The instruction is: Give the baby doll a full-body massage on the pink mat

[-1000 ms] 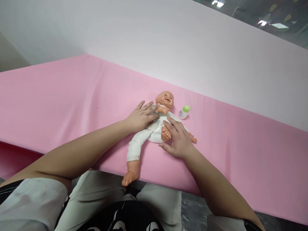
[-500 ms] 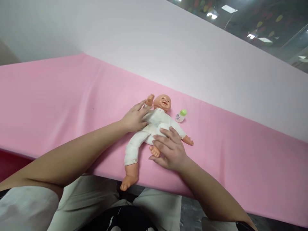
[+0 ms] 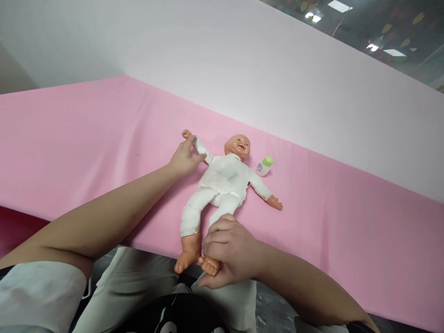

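Observation:
A baby doll [image 3: 225, 175] with a cloth body in white lies on its back, head toward the wall. Its right arm is stretched out sideways, and my left hand [image 3: 185, 159] grips that arm between thumb and fingers. My right hand [image 3: 231, 249] is wrapped round the doll's left lower leg, so the ankle is partly covered while the toes show below my fingers. The doll's other foot [image 3: 188, 253] hangs just over the table's front edge. Beside the doll's head and left arm lies a small bottle [image 3: 265, 166] with a green cap, touched by neither hand.
Pink sheeting [image 3: 347, 231] with soft creases covers the long table. A white wall [image 3: 215, 60] runs along its back side, with a dark glass pane [image 3: 374, 27] at upper right. My legs [image 3: 132, 286] are under the front edge.
My right hand has drawn the doll's bent left leg down straight toward me. My left hand has moved the doll's right arm outward, away from its head.

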`<state>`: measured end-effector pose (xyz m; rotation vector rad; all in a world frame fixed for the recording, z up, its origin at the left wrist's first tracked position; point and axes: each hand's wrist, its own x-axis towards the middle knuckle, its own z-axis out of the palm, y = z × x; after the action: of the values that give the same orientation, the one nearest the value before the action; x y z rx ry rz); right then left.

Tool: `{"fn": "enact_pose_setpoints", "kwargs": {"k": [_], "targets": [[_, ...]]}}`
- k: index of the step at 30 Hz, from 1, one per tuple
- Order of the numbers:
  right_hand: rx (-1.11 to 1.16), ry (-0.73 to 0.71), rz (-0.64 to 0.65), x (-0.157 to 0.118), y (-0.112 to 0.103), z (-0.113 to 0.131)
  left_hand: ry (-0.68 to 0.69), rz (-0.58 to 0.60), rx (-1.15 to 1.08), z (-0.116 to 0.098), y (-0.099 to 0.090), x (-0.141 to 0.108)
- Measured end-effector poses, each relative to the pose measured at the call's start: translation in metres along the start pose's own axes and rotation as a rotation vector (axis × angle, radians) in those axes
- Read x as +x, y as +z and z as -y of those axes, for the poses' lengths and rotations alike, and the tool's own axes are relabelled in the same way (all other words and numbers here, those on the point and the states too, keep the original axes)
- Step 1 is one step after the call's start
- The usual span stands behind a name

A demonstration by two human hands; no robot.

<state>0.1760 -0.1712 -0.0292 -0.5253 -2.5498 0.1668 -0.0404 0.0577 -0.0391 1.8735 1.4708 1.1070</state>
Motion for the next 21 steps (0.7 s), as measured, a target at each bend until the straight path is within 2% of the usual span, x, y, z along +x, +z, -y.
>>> {"fn": "enact_pose_setpoints", "kwargs": {"k": [4, 6, 9, 12, 16, 18, 21], "targets": [[-0.123, 0.010, -0.203, -0.003, -0.023, 0.004, 0.374, 0.068, 0.073, -0.014, -0.001, -0.013], [-0.242, 0.091, -0.251, -0.004, -0.033, 0.000, 0.519, 0.151, 0.112, -0.022, 0.001, -0.021], [-0.347, 0.242, -0.279, -0.005, -0.039, -0.015, 0.653, 0.297, 0.180, -0.032, 0.007, -0.031], [-0.312, 0.368, -0.255, -0.006, -0.040, -0.039, 0.699, 0.394, 0.256, -0.037, 0.012, -0.036], [-0.228, 0.482, -0.260, -0.009, -0.040, -0.063, 0.676, 0.421, 0.292, -0.038, 0.013, -0.036], [-0.217, 0.471, -0.297, -0.010, -0.042, -0.066, 0.651, 0.402, 0.268, -0.036, 0.012, -0.035], [-0.265, 0.366, -0.285, -0.009, -0.048, -0.054, 0.586, 0.332, 0.208, -0.031, 0.012, -0.033]]}}
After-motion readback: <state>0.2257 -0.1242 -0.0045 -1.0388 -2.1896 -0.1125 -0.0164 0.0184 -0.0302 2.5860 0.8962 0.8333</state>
